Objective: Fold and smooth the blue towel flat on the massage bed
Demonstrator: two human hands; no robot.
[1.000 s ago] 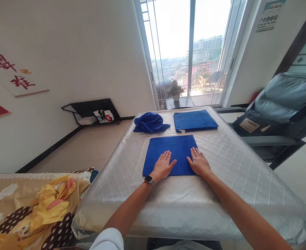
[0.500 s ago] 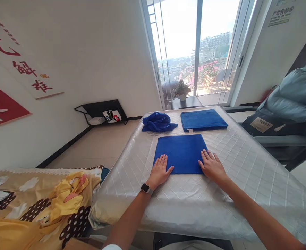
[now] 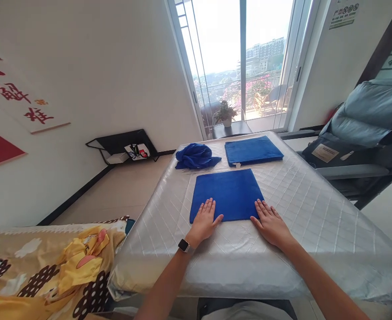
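In the head view, the fingers of the left hand [image 3: 204, 226] were laid flat and nearly together, thumb apart, on the near edge of a folded blue cloth [image 3: 227, 191]. By the right hand [image 3: 272, 226], its near right corner was covered with flat, slightly spread fingers. Nothing was gripped. The cloth was spread on the silver quilted surface [image 3: 302, 200], between and ahead of the fingers. Farther ahead, a bunched blue cloth [image 3: 198, 156] and a thicker folded one [image 3: 253, 150] were placed.
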